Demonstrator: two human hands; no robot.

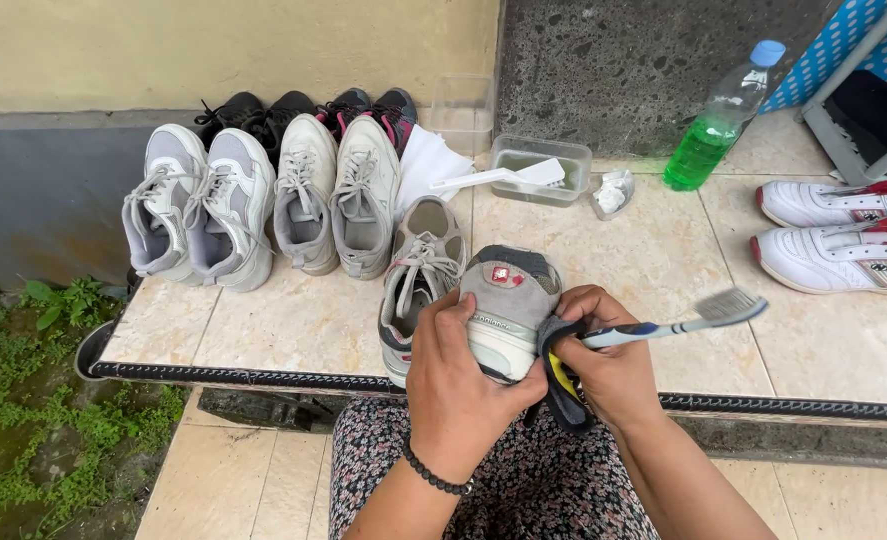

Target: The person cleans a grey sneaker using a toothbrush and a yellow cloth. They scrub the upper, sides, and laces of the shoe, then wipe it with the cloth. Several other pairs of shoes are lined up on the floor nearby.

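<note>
While your hands work at the step's edge: footwear lot, left to right.
Pale grey lace-up trainers [263, 205] rowed on the tiled ledge [293, 325]; your left hand [460, 385] wraps the upturned grey suede sneaker [506, 310]; your right hand [608, 365] pinches a dark cloth [561, 390] and blue-handled toothbrush [678, 322]; green-liquid plastic bottle [715, 125]; white-and-red shoes [838, 230].
</note>
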